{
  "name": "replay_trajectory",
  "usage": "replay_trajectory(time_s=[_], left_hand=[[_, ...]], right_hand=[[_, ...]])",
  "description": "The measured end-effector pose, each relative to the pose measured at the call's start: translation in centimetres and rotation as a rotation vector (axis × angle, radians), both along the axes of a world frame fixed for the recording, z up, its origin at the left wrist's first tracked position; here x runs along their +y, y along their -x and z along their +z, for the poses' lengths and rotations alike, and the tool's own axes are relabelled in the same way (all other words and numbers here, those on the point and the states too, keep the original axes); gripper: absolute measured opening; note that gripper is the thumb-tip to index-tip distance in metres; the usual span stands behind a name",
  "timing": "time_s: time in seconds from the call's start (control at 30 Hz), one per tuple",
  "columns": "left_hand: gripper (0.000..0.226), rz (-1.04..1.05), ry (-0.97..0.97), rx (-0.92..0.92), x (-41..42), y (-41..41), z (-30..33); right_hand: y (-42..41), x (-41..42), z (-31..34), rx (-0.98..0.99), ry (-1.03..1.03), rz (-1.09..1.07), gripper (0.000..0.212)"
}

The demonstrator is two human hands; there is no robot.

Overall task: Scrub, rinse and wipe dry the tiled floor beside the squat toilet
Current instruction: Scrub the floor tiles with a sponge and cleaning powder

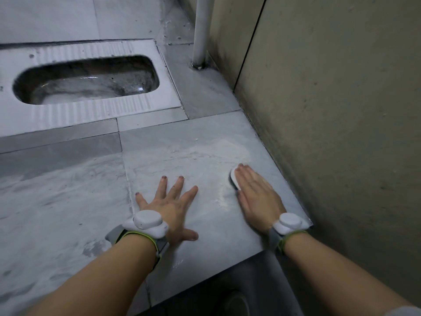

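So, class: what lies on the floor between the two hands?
Head view: only bare tile with whitish residue lies between left hand and right hand.

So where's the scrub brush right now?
Under the right hand, pressed flat on the floor tile near the wall, right of the left hand.
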State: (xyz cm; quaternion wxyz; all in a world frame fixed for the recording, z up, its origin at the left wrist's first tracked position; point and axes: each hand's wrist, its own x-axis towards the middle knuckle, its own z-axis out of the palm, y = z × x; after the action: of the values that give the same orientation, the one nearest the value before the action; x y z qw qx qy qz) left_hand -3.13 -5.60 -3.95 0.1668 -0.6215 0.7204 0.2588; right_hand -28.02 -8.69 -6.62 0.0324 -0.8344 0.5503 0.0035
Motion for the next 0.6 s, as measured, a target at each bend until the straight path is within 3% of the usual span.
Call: replay_trajectory(time_s=[0.03, 0.17, 0.23, 0.37, 0.43, 0.53, 0.6], left_hand=[[0.114, -0.001, -0.003, 0.002, 0.0, 0.0, 0.0], [0.114, -0.004, -0.003, 0.004, -0.1, 0.1, 0.1], [0.114, -0.006, -0.007, -0.004, -0.1, 0.1, 0.1], [0.114, -0.001, -0.003, 0.003, 0.0, 0.2, 0.1], [0.114, -0.006, -0.003, 0.005, -0.1, 0.1, 0.1], [0.113, -0.003, -0.013, 0.015, -0.2, 0.0, 0.1], [0.113, -0.011, -0.021, 0.009, -0.2, -0.1, 0.2]], right_hand=[[1.4, -0.5, -0.3, -0.001, 0.009, -0.028, 0.055], [0.5, -3.6, -1.1, -0.047, 0.046, -0.487, 0.051], [-2.1, -3.3, -1.0, -0.035, 0.044, -0.395, 0.053], [0.6, -0.8, 0.0, -0.04, -0.026, 0.035, 0.056], [3.2, -1.6, -0.3, -0.029, -0.008, -0.071, 0.056], [1.9, -4.2, -0.8, -0.028, 0.053, -0.463, 0.051], [-1.4, -4.9, -0.8, -0.027, 0.038, -0.437, 0.051]])
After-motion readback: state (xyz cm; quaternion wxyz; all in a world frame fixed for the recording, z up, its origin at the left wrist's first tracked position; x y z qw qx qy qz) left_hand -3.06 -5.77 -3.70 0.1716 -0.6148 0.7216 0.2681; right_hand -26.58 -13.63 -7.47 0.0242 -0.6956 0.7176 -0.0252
